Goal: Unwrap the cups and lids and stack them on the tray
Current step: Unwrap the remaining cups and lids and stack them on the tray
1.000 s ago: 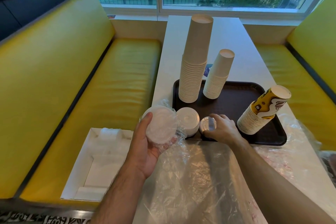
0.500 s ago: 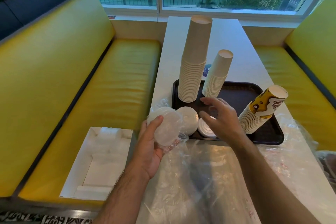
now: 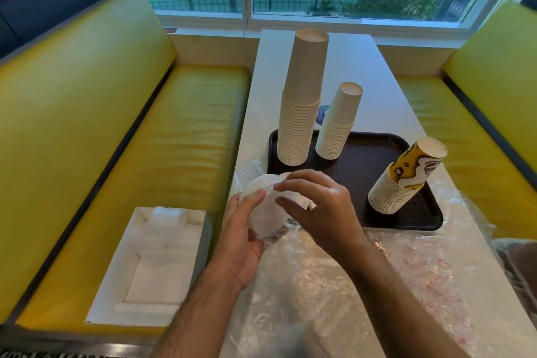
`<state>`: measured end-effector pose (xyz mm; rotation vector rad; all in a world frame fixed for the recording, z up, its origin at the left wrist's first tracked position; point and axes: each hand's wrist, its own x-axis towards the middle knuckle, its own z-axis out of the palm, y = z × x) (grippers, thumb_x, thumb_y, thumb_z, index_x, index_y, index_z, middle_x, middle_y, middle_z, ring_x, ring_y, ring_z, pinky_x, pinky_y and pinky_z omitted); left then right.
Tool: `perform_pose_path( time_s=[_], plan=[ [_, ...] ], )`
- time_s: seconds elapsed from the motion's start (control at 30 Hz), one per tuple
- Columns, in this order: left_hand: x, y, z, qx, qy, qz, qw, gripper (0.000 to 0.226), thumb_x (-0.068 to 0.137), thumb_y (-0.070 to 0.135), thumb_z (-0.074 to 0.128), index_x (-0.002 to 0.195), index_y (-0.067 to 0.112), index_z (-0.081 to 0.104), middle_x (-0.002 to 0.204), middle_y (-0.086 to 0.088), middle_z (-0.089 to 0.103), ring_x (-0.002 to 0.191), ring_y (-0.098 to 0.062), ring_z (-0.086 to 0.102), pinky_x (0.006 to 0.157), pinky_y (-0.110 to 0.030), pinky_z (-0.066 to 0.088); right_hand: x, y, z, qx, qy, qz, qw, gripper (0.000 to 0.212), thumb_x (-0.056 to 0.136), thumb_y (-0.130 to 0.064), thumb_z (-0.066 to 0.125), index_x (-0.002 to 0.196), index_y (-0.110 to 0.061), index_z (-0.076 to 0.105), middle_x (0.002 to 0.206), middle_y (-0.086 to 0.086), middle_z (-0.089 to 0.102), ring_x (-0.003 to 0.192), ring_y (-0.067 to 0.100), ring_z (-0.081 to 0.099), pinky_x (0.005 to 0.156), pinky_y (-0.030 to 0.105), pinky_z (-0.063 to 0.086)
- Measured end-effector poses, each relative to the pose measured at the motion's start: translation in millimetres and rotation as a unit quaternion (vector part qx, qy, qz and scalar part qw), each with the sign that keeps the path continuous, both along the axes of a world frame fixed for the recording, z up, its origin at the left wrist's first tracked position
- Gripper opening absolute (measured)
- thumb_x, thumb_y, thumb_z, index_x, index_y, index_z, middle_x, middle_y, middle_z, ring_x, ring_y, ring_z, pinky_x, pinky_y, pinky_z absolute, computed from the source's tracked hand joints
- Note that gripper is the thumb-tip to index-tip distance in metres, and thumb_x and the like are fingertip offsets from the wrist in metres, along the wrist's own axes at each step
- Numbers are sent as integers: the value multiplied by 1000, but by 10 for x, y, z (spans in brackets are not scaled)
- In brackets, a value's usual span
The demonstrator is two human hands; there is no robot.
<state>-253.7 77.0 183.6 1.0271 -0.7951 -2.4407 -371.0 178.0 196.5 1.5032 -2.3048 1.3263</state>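
Observation:
My left hand (image 3: 242, 237) grips a stack of white lids (image 3: 263, 212) still in clear plastic wrap, held just in front of the tray's near left corner. My right hand (image 3: 316, 212) hovers over that stack with fingers spread and slightly bent, fingertips close to the lids. The dark brown tray (image 3: 424, 212) carries a tall stack of white cups (image 3: 302, 102), a shorter white stack (image 3: 338, 122) and a leaning stack topped by a yellow printed cup (image 3: 406, 180). The lids placed on the tray are hidden behind my hands.
Crumpled clear plastic wrap (image 3: 334, 285) covers the near part of the white table (image 3: 377, 81). An open white cardboard box (image 3: 151, 264) lies on the yellow bench (image 3: 174, 139) to the left. Another yellow bench is on the right.
My right hand left the small lid on the tray and moved left and up over the wrapped lids. My left hand shifted the lid stack slightly toward the tray.

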Motion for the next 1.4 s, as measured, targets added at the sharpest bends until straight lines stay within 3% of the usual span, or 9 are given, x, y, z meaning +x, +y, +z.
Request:
perform_pose_path(
  time_s=[0.13, 0.23, 0.4, 0.53, 0.63, 0.77, 0.9, 1.17, 1.4],
  plan=[
    [7, -8, -27, 21, -4, -19, 1000, 75, 72, 37, 78, 141, 16, 55, 129, -22, 65, 108, -35, 68, 76, -46, 60, -3, 3, 49, 29, -5, 7, 1000, 25, 83, -22, 80, 108, -19, 77, 109, -2, 70, 95, 10, 66, 80, 28, 61],
    [10, -58, -72, 29, -7, -12, 999, 66, 77, 37, 76, 135, 11, 59, 129, -23, 66, 107, -36, 70, 77, -47, 61, -65, 22, 136, 94, -36, 48, 994, 23, 89, -23, 75, 112, -22, 76, 107, -12, 63, 85, 0, 62, 76, 18, 57],
    [11, -88, -67, 16, -25, 8, 1000, 73, 69, 37, 80, 134, 13, 60, 132, -20, 63, 110, -34, 68, 70, -41, 61, -143, 19, 233, 91, -60, 23, 994, 15, 91, -23, 75, 104, -26, 71, 107, -19, 55, 91, -4, 56, 71, 8, 46],
    [8, -89, -23, 41, -10, 26, 999, 69, 72, 38, 77, 133, 10, 60, 128, -21, 65, 97, -30, 70, 65, -40, 63, -116, 36, 235, 58, -37, 29, 997, 21, 86, -20, 79, 101, -28, 67, 115, -21, 53, 102, -1, 50, 78, 9, 47],
    [20, -118, -1, 65, 12, 14, 998, 50, 91, 41, 65, 128, 8, 63, 113, -20, 73, 85, -27, 74, 63, -36, 63, -83, 58, 215, 128, -40, 87, 987, 32, 79, -20, 86, 95, -37, 64, 122, -26, 50, 119, 2, 43, 94, 18, 47],
    [21, -159, 16, 59, 24, 3, 998, 52, 96, 48, 57, 131, 10, 64, 115, -19, 73, 88, -26, 74, 61, -35, 63, -46, 54, 193, 211, -66, 120, 968, 36, 77, -27, 88, 92, -46, 61, 141, -24, 44, 131, 4, 35, 104, 36, 52],
    [3, -145, 57, 73, 30, 3, 997, 53, 96, 47, 57, 133, 9, 64, 115, -19, 73, 87, -26, 75, 61, -36, 62, -27, 29, 163, 242, -84, 123, 959, 33, 75, -31, 89, 94, -41, 64, 155, -22, 31, 140, 5, 31, 110, 38, 48],
    [-35, -101, 116, 101, 48, -5, 994, 54, 96, 46, 58, 132, 6, 63, 114, -22, 73, 90, -30, 75, 67, -39, 63, -39, 27, 12, 230, -77, 108, 964, 36, 69, -47, 90, 91, -36, 64, 152, -24, 34, 137, 8, 35, 103, 43, 53],
    [-59, -90, 114, 77, 37, -3, 996, 51, 95, 44, 60, 128, 5, 65, 115, -21, 73, 92, -30, 74, 73, -39, 62, -68, 119, -52, 169, -89, 76, 979, 41, 64, -46, 92, 89, -35, 61, 133, -30, 38, 125, 4, 41, 96, 34, 56]
  ],
)
